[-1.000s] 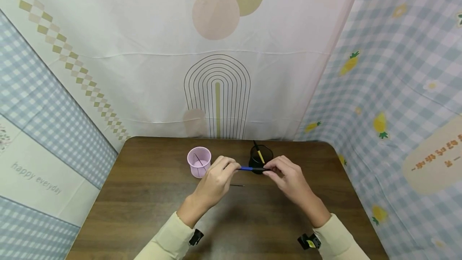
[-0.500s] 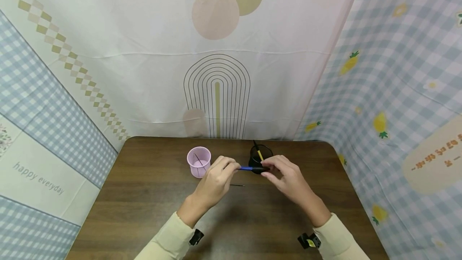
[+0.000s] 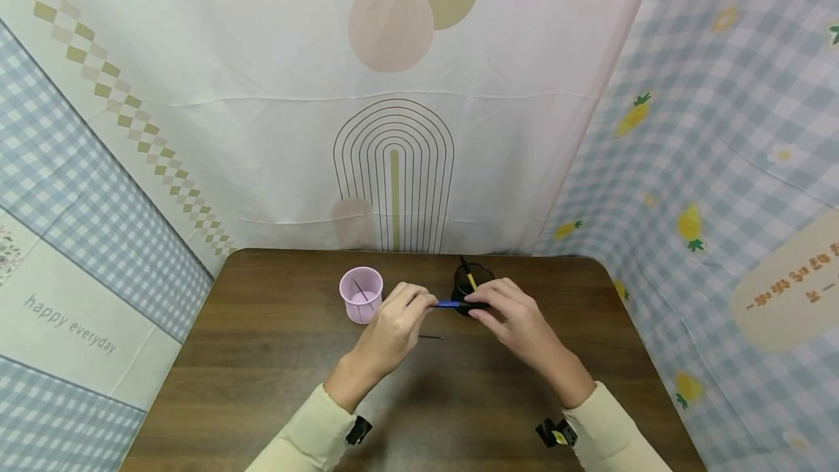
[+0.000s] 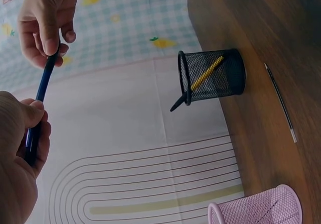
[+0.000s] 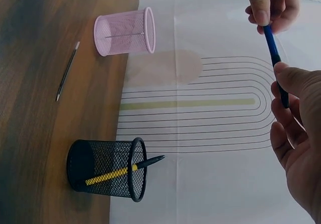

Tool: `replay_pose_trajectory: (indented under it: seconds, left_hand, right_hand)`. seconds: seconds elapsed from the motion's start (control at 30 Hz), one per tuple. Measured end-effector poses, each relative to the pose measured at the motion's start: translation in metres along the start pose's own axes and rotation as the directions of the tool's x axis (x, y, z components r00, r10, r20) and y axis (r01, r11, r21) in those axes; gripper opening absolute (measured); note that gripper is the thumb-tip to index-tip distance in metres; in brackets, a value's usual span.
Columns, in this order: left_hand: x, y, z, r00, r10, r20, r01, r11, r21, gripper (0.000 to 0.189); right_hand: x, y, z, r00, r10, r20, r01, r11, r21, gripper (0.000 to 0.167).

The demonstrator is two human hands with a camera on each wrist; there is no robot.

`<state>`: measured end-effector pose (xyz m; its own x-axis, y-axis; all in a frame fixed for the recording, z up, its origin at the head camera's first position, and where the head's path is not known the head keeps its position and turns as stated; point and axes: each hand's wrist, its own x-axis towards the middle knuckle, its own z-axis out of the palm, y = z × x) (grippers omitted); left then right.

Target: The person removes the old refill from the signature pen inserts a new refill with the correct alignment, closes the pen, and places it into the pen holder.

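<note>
A blue pen (image 3: 448, 304) with a black grip end is held level above the table between both hands. My left hand (image 3: 391, 320) grips its blue end between thumb and fingers. At the black end, my right hand (image 3: 521, 323) pinches the pen with thumb and fingertips, clearly seen in the right wrist view. On the table below lies a thin dark pen refill (image 4: 281, 103), partly hidden by the left hand in the head view. Behind the right hand stands a black mesh pen cup (image 5: 80, 158) with a yellow and black pen (image 5: 113, 175) leaning in it.
A pink mesh pen cup (image 3: 352, 309) stands at the back left of the brown table (image 3: 262, 341), with a thin dark stick (image 3: 360, 288) inside. Patterned cloth (image 3: 282, 166) hangs behind the table and along both sides.
My right hand has slid slightly left along the black end of the pen, closer to the left hand. The left hand stays in place.
</note>
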<state>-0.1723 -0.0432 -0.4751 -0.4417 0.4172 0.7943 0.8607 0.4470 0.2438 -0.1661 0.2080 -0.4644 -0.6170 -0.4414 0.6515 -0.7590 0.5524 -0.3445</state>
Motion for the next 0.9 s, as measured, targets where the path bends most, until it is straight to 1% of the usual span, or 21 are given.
replay_pose_trajectory:
  seconds: [0.3, 0.47, 0.53, 0.63, 0.8, 0.9]
  left_hand:
    - [0.0002, 0.0013, 0.0012, 1.0, -0.003, 0.014, 0.003, 1.0, 0.01, 0.006]
    - [0.0001, 0.0014, 0.0015, 1.0, -0.004, 0.015, 0.004, 1.0, 0.01, 0.007]
    - [-0.0001, 0.0014, 0.0018, 1.0, -0.006, 0.016, 0.006, 1.0, 0.01, 0.006]
    - [-0.0009, 0.0015, 0.0026, 1.0, -0.01, 0.019, 0.01, 1.0, 0.011, 0.006]
    - [-0.0013, 0.0015, 0.0038, 1.0, -0.017, 0.022, 0.017, 1.0, 0.014, 0.007]
    - [-0.0013, 0.0006, 0.005, 1.0, -0.022, 0.023, 0.022, 1.0, 0.014, 0.008]
  right_hand:
    - [0.0014, -0.0003, 0.0003, 0.999, -0.015, 0.03, 0.015, 0.999, -0.028, 0.027]
    - [0.0014, 0.0008, 0.0004, 0.999, -0.027, 0.045, 0.029, 0.998, -0.048, 0.028]
    - [0.0019, 0.0007, 0.0005, 0.998, -0.037, 0.052, 0.041, 0.997, -0.071, 0.028]
    - [0.0029, 0.0003, 0.0006, 0.996, -0.067, 0.064, 0.075, 0.988, -0.134, 0.027]
    - [0.0056, -0.0011, -0.0002, 0.988, -0.127, 0.088, 0.144, 0.96, -0.239, 0.017]
    - [0.0068, -0.0017, -0.0002, 0.984, -0.142, 0.104, 0.165, 0.953, -0.256, 0.024]
